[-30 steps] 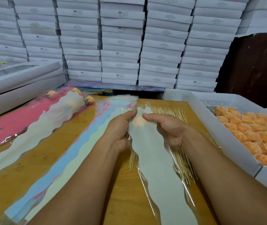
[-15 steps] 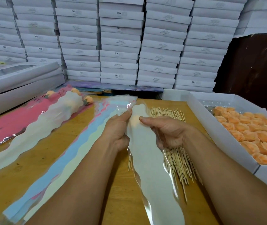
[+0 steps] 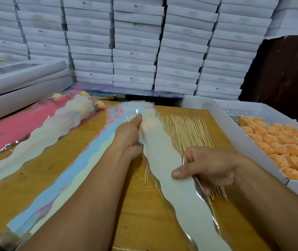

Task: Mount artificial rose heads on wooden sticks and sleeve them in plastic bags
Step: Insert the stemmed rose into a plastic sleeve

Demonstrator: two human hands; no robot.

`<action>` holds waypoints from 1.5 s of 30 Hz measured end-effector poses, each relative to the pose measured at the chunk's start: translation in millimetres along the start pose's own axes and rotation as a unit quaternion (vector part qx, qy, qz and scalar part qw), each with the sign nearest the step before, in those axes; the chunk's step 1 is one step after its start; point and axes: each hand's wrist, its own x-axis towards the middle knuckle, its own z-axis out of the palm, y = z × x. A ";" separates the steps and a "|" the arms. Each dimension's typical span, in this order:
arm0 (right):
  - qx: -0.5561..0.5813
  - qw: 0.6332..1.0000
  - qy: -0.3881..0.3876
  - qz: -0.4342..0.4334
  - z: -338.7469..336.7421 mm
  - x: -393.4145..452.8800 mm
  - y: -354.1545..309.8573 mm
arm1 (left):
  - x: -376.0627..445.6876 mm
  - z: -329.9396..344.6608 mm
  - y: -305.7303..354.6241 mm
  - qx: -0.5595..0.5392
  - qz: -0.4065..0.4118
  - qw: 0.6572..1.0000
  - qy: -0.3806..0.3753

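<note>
Stacked white boxes [image 3: 135, 51] behind worktop [image 3: 144, 214]. Left hand [image 3: 129, 134] pinches sleeve [image 3: 164, 156] top beside rose head [image 3: 147, 125]; right hand [image 3: 208, 167] fingers clamp mid-sleeve. Best to draw downward evenly, keeping stick centred.

**What I count on my bench**

I have two hands at work, my left hand [image 3: 129, 134] and my right hand [image 3: 208, 165]; between them is one white plastic bag [image 3: 164, 160] with one orange rose head [image 3: 149, 125] showing faintly through it; the wooden sticks [image 3: 186, 131] lie in one loose pile, too many to count; one open white box [image 3: 239, 142] holds peach rose heads [image 3: 278, 142], dozens at least; at my left I see three finished roses [image 3: 83, 104] peeking out of their sleeves; one fanned stack of spare bags [image 3: 68, 171]; the flat white cartons [image 3: 135, 42] behind stand in roughly seven columns.
</note>
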 end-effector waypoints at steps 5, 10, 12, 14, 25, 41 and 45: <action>-0.003 1.000 0.000 -0.021 14.0 -8.6 9.4 | 2.2 -2.0 2.4 -0.019 0.006 1.000 0.009; 0.029 0.999 -0.024 -0.029 21.6 -10.6 6.5 | 3.1 -3.3 5.4 -0.017 0.017 0.999 0.021; 0.034 0.999 -0.019 -0.032 23.0 -10.2 7.3 | 3.1 -3.7 6.2 -0.015 0.022 0.999 0.026; -0.001 0.999 -0.005 -0.039 23.8 -7.2 8.8 | 3.0 -3.6 7.4 -0.011 0.027 0.999 0.032; -0.019 0.999 0.001 -0.026 33.0 -3.3 5.7 | 3.0 -2.1 9.9 -0.018 0.004 1.000 0.006; -0.039 0.998 0.045 -0.034 44.0 -1.7 5.6 | -6.2 2.4 10.0 -0.026 0.006 1.000 -0.015; -0.009 0.997 0.047 -0.065 38.2 0.3 7.9 | -15.2 4.6 10.9 -0.058 -0.010 0.995 -0.087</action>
